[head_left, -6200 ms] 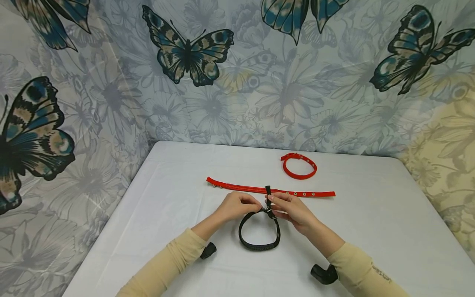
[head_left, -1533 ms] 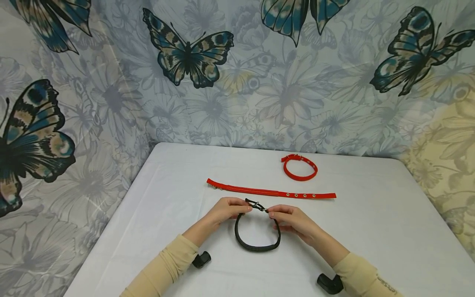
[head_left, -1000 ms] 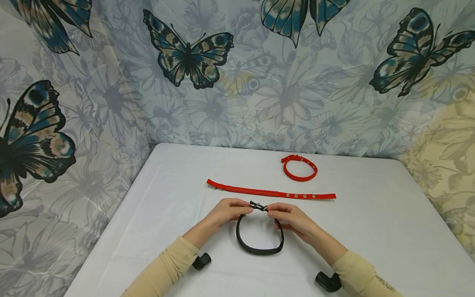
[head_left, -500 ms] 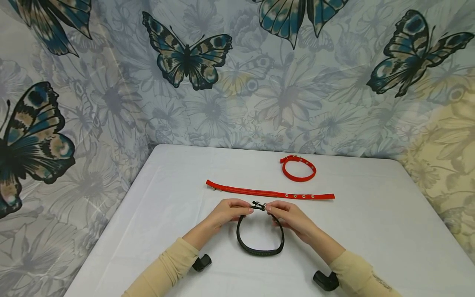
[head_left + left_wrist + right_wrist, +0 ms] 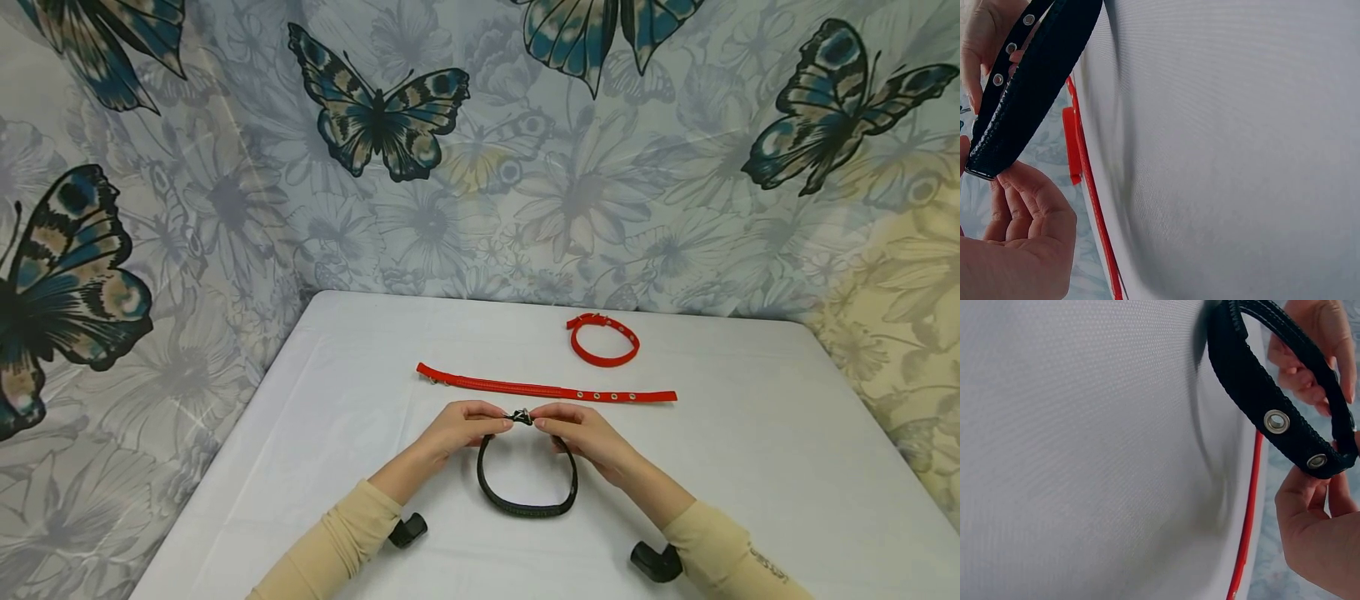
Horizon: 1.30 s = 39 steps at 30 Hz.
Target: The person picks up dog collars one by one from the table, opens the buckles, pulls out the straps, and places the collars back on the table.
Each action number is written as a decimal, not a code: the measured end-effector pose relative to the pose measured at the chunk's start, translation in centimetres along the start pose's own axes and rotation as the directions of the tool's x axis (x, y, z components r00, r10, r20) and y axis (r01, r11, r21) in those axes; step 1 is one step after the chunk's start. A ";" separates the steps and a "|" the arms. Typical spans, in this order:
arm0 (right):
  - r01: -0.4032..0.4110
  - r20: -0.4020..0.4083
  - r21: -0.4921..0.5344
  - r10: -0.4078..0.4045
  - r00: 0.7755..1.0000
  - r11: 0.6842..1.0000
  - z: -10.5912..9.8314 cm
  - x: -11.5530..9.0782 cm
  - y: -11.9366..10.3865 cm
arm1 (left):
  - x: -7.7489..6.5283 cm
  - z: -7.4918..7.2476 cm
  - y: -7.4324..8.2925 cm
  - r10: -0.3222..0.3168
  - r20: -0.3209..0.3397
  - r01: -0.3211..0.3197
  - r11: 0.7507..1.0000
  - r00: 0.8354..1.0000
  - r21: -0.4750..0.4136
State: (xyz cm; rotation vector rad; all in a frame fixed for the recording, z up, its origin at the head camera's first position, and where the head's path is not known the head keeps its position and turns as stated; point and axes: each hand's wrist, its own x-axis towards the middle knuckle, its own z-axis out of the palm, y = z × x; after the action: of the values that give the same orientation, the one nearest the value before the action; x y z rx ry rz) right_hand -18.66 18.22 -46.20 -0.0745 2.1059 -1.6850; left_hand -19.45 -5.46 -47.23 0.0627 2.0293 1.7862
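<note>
A black collar (image 5: pixel 528 509) with metal eyelets is bent into a loop near the middle of the table, its buckle (image 5: pixel 521 416) at the far side. My left hand (image 5: pixel 461 429) pinches it just left of the buckle. On the other side, my right hand (image 5: pixel 588 433) pinches the strap between thumb and fingers. In the left wrist view, a metal loop (image 5: pixel 980 174) sits at the left fingertips. Silver eyelets (image 5: pixel 1277 421) show along the strap in the right wrist view. Fingers partly hide how the strap passes through the buckle.
Behind the hands a red collar (image 5: pixel 517 387) lies stretched out flat. Another red collar (image 5: pixel 606 362), buckled into a ring, lies farther back to the right. The white-covered table (image 5: pixel 360 333) meets a butterfly-patterned cloth backdrop (image 5: pixel 525 208).
The strap end, upright in the right fingers at first, later lay over toward the left by the buckle. Since then the right hand has shifted slightly left, narrowing the gap between the hands.
</note>
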 end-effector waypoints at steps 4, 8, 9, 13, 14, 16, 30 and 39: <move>-0.007 0.010 -0.003 0.007 1.000 1.000 -0.1 -0.2 -0.1 | 0.1 -0.1 -0.2 0.005 -0.002 -0.005 1.000 1.000 -0.002; -0.008 0.016 -0.011 0.009 1.000 1.000 -0.4 -0.4 -0.2 | 0.2 -0.3 -0.3 0.013 -0.015 -0.013 1.000 1.000 0.000; -0.007 0.018 -0.015 0.007 1.000 1.000 -0.5 -0.5 -0.2 | 0.1 -0.3 -0.3 0.012 -0.020 -0.012 1.000 1.000 -0.001; 0.003 0.029 -0.031 -0.002 1.000 1.000 -0.9 -0.7 -0.1 | 0.1 -0.6 -0.5 0.004 -0.033 -0.004 1.000 0.999 -0.002; 0.005 0.033 -0.034 -0.004 0.999 0.999 -0.9 -0.7 -0.1 | 0.1 -0.7 -0.5 0.003 -0.036 -0.003 1.000 0.999 -0.006; 0.008 0.032 -0.054 -0.007 0.999 0.999 -1.2 -0.8 0.0 | 0.1 -0.9 -0.5 0.000 -0.040 0.000 1.000 0.999 -0.013; 0.008 -0.127 -0.002 -0.009 0.992 1.000 -4.5 -2.1 -0.5 | -0.5 -2.7 -0.1 0.022 -0.068 -0.031 0.990 0.997 -0.135; 0.134 -0.172 0.072 -0.120 0.978 0.988 -6.6 -3.3 -0.9 | -0.7 -3.6 0.6 0.078 -0.119 -0.099 0.978 0.990 -0.184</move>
State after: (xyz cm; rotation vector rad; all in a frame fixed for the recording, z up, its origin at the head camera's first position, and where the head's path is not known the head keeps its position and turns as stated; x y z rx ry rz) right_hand -18.32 25.03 -43.35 -0.0453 2.1893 -1.9124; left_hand -20.24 -8.96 -46.17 -0.0042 1.9471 2.0729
